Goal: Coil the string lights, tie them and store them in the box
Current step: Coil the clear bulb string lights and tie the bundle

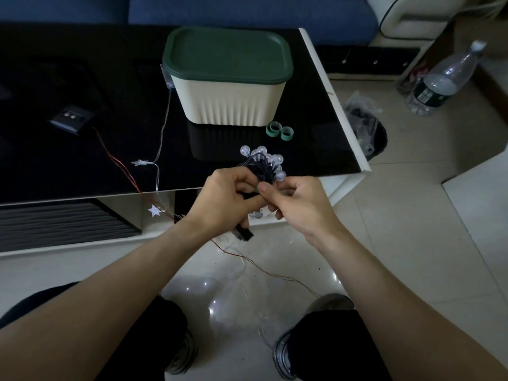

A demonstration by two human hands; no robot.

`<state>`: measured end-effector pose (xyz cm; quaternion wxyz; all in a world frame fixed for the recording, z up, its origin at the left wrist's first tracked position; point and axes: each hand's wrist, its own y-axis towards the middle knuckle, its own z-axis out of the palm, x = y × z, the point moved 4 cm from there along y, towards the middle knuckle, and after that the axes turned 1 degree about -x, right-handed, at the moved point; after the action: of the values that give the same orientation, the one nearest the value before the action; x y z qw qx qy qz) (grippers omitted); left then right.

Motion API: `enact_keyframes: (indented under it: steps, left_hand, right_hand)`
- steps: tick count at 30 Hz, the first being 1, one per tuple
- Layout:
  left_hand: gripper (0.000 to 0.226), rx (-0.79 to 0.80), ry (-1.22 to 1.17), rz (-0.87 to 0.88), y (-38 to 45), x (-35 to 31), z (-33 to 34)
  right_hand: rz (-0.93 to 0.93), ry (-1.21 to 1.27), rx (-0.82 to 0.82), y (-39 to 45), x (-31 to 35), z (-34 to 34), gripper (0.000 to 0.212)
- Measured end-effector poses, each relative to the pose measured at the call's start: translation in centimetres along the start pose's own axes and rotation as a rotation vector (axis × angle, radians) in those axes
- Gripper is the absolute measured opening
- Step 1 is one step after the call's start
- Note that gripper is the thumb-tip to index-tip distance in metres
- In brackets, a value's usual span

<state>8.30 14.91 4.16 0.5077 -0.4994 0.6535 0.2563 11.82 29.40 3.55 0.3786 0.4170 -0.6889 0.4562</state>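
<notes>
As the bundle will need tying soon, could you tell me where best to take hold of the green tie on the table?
Pinch the green tie at its right loop, from above on the right: it lies flat as a figure eight before the box, whose wall blocks the far side.

Bare forearms point(110, 284), dark trousers point(330, 345), shoes point(181, 356).

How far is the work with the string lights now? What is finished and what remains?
Done: the globe string lights are gathered into a coil. In hand: left hand and right hand both hold that coil in front of the table edge; whether a tie is on it cannot be seen. Left: the green ties lie unused on the table, the box has its green lid on, and the star string is uncoiled.
</notes>
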Motion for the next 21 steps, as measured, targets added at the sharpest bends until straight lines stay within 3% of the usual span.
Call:
enact_keyframes:
  steps: [4, 10, 16, 21]
  left_hand:
    - [0.011, 0.086, -0.072, -0.013, -0.1, -0.1, 0.6]
    - [0.022, 0.226, -0.110, -0.079, 0.1, 0.3, 1.4]
    - [0.021, 0.190, -0.086, -0.046, 0.4, 0.6, 0.8]
    - [0.020, 0.204, 0.029, -0.053, 0.8, 0.7, 0.3]
  right_hand:
    - [-0.008, 0.024, -0.004, 0.4, 0.1, -0.3, 0.018]
    - [-0.017, 0.103, -0.030, -0.2, -0.2, -0.1, 0.013]
    - [-0.017, 0.166, -0.045, -0.4, -0.1, 0.2, 0.008]
    - [0.002, 0.105, 0.035, -0.4, 0.2, 0.2, 0.015]
